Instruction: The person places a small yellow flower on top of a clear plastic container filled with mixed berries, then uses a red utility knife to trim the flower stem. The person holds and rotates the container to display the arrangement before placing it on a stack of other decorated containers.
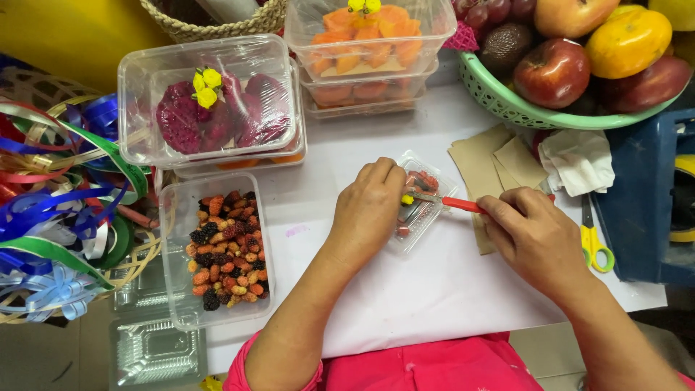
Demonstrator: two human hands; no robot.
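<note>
My left hand (368, 210) rests fingers-down on a small clear plastic box (416, 217) with red fruit pieces inside, pinning it to the white table (427, 289). A small yellow flower (407, 199) sits by its fingertips on the lid. My right hand (534, 235) grips a red-handled tool (463, 205) whose tip points left onto the box lid.
An open tub of mixed berries (217, 250) stands left. Behind are closed boxes of dragon fruit (210, 108) and orange fruit (365, 43), a green basket of fruit (507, 105), brown paper sheets (492, 163), yellow scissors (595, 242), ribbons (65, 203) and empty boxes (156, 351).
</note>
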